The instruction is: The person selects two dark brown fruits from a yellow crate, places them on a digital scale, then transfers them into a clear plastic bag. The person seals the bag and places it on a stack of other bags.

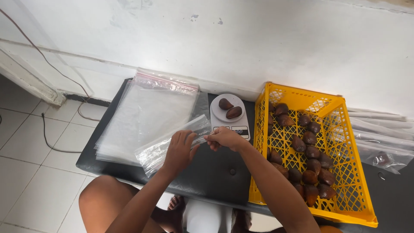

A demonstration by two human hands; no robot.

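While both hands work at the mouth of one clear zip-top plastic bag (172, 144), it lies slantwise on the near part of the black padded bench top (215, 172), just right of the stack of clear zip-top bags (142, 116). The left hand (179, 151) is pressed down on the bag with fingers curled over its edge; the right hand (226, 138) is pinched at the bag's right end, though whether it grips the seal strip or only the film I cannot tell from this angle. Risk noted: the thin film could slip or tear if the two hands pull unevenly. The right hand sits close in front of the small white kitchen scale (228, 114), which carries two dark brown scaly fruits (229, 108) on its round plate; a jolt from the wrist could roll them off or disturb the reading. The yellow plastic lattice crate (345, 172) of similar fruit stands to the right, its near corner overhanging the bench edge, so an elbow knock might tip it.
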